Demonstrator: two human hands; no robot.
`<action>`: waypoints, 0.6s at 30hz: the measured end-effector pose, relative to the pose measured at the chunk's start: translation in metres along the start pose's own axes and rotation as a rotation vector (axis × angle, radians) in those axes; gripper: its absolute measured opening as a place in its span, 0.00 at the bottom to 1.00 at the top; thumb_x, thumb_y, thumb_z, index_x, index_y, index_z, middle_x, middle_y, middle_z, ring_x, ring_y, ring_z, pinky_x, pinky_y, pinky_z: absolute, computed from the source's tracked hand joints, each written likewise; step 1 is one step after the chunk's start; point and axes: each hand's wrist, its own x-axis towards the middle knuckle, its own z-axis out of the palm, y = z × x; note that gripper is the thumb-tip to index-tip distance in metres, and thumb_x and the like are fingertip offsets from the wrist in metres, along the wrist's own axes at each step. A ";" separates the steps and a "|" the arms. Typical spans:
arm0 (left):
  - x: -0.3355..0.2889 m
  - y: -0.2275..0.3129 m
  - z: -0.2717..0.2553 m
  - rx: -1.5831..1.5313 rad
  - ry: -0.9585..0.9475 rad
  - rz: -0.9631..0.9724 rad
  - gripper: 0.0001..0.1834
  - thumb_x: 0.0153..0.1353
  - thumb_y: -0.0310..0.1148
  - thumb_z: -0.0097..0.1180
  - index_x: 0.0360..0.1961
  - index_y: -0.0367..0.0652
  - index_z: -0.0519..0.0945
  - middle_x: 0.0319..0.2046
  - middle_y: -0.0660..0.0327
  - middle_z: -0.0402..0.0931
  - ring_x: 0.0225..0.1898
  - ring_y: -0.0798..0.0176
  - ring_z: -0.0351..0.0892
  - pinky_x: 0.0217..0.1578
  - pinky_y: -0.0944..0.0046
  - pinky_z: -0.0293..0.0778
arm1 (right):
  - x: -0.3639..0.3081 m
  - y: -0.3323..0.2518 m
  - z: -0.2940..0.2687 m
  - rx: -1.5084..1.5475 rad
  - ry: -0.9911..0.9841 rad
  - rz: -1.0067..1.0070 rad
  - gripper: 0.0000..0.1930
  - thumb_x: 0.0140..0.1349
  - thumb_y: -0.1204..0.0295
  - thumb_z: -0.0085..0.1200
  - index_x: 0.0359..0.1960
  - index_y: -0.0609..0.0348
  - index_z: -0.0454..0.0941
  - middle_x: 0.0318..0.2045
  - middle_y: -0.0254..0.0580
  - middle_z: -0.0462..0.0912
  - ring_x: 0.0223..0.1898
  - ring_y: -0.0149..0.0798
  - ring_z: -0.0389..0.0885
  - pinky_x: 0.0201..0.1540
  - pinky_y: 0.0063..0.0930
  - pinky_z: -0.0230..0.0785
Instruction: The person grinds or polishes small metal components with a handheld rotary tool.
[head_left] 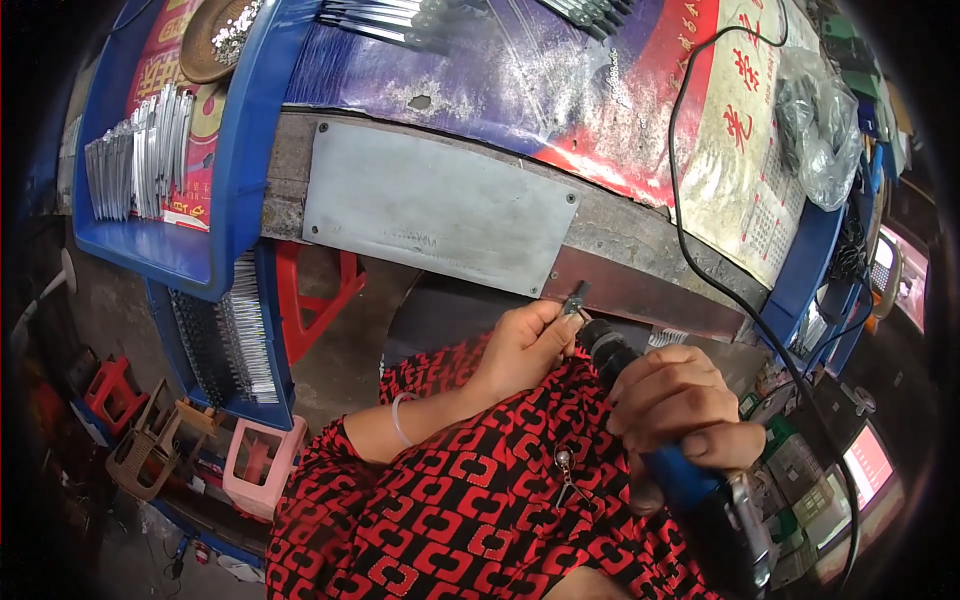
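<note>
My left hand (522,350) pinches a small dark metal piece (576,297) between thumb and fingers, just off the front edge of the workbench. Wrapped round a hand-held power tool (682,474) with a blue and black body is my right hand (680,398). The tool's black nose (606,342) points up and left, close to the left fingertips. Whether its tip touches the metal piece cannot be made out. Both hands are above my lap, over red and black patterned clothing (440,500).
A pale metal plate (430,205) is screwed to the bench front. At left, a blue tray (240,150) holds slim metal parts (140,155) and a brown bowl (195,55). More metal parts (390,20) lie at the back. A black cable (678,190) crosses the right side near a plastic bag (820,130).
</note>
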 end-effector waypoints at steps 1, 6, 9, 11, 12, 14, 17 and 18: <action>-0.001 0.002 -0.001 -0.011 0.002 -0.030 0.13 0.64 0.35 0.48 0.25 0.39 0.74 0.17 0.71 0.69 0.20 0.79 0.64 0.21 0.75 0.62 | -0.003 0.001 0.001 0.002 0.002 -0.003 0.25 0.52 0.60 0.62 0.42 0.54 0.59 0.23 0.36 0.76 0.21 0.35 0.78 0.23 0.27 0.72; -0.002 0.013 -0.001 0.012 -0.072 -0.107 0.11 0.66 0.32 0.44 0.42 0.36 0.75 0.23 0.70 0.69 0.23 0.80 0.63 0.23 0.80 0.60 | -0.009 -0.007 0.001 -0.020 0.113 -0.036 0.27 0.52 0.59 0.62 0.45 0.53 0.58 0.23 0.35 0.76 0.20 0.33 0.78 0.23 0.25 0.72; -0.002 0.012 -0.001 0.010 -0.065 -0.094 0.12 0.66 0.33 0.43 0.42 0.37 0.75 0.21 0.71 0.68 0.21 0.81 0.62 0.22 0.81 0.59 | -0.009 -0.005 -0.002 -0.010 0.053 -0.037 0.27 0.52 0.58 0.62 0.45 0.53 0.58 0.24 0.35 0.76 0.21 0.33 0.78 0.23 0.25 0.72; -0.002 0.011 -0.002 0.017 -0.053 -0.072 0.12 0.66 0.33 0.44 0.42 0.37 0.75 0.21 0.71 0.68 0.21 0.81 0.62 0.22 0.80 0.59 | -0.008 -0.003 -0.005 0.002 0.029 -0.027 0.27 0.52 0.58 0.62 0.45 0.53 0.58 0.24 0.35 0.76 0.21 0.34 0.78 0.23 0.25 0.72; -0.002 0.011 -0.001 0.017 -0.054 -0.074 0.12 0.66 0.33 0.44 0.42 0.37 0.75 0.21 0.71 0.68 0.21 0.81 0.62 0.22 0.80 0.59 | -0.009 -0.003 -0.005 0.013 0.006 -0.014 0.27 0.52 0.58 0.62 0.45 0.53 0.58 0.24 0.35 0.76 0.21 0.34 0.79 0.24 0.26 0.73; -0.001 0.013 -0.001 0.045 -0.048 -0.089 0.11 0.66 0.33 0.44 0.41 0.37 0.76 0.21 0.71 0.68 0.21 0.81 0.62 0.21 0.80 0.58 | -0.011 0.000 -0.006 0.010 0.008 -0.031 0.27 0.52 0.58 0.62 0.44 0.53 0.58 0.24 0.36 0.76 0.21 0.34 0.79 0.24 0.26 0.73; -0.001 0.010 -0.002 0.095 -0.050 -0.094 0.11 0.66 0.33 0.45 0.41 0.37 0.76 0.21 0.72 0.69 0.21 0.81 0.62 0.21 0.80 0.58 | -0.009 0.000 -0.002 0.056 0.053 -0.057 0.18 0.55 0.66 0.55 0.39 0.58 0.60 0.23 0.43 0.76 0.21 0.39 0.78 0.22 0.30 0.73; -0.001 0.011 -0.002 0.094 -0.051 -0.096 0.11 0.66 0.33 0.45 0.41 0.37 0.76 0.21 0.72 0.69 0.21 0.81 0.62 0.21 0.80 0.58 | -0.008 0.000 0.000 0.109 0.095 -0.069 0.09 0.57 0.73 0.48 0.35 0.62 0.62 0.22 0.49 0.77 0.21 0.44 0.78 0.21 0.34 0.73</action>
